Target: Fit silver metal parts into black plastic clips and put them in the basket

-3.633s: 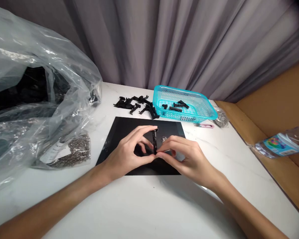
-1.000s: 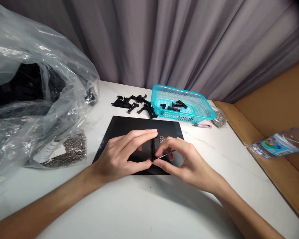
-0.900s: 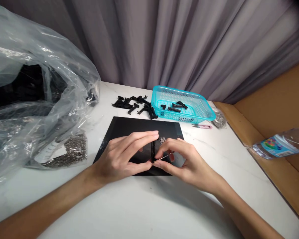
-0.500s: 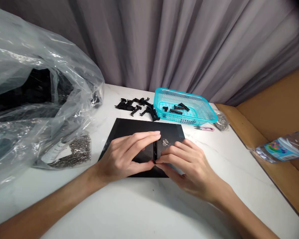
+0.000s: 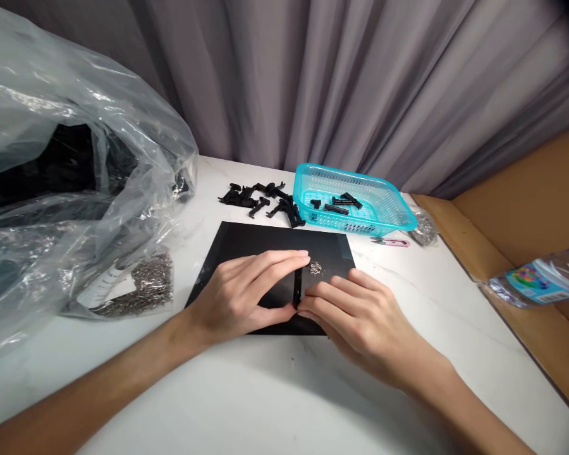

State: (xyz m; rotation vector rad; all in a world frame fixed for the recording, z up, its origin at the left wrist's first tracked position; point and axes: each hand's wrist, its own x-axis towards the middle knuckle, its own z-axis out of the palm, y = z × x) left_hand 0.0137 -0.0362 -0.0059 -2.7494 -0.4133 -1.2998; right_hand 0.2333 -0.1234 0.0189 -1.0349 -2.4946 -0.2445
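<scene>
A slim black plastic part [image 5: 298, 287] stands lengthwise over the black mat [image 5: 239, 243], between my two hands. My left hand [image 5: 246, 291] holds it, fingertips at its far end and thumb at its near end. At that near end, the closed fingertips of my right hand [image 5: 348, 309] pinch against the part; anything small between them is hidden. Just right of the part's far end lies a little pile of tiny metal pins [image 5: 316, 268] on the mat.
Several black plastic parts [image 5: 258, 201] lie in a heap behind the mat. A turquoise basket [image 5: 398, 221] holds a few more. Pink-handled snips [image 5: 393, 242] rest beside it. Left is a bag of metal pins [image 5: 154, 284] by a large clear plastic bag [image 5: 137, 120]; a cardboard box [image 5: 516, 189] stands right.
Both hands stay around the black part, with only a slight shift. My right thumb has tucked further beneath the fingers. The view has moved a little.
</scene>
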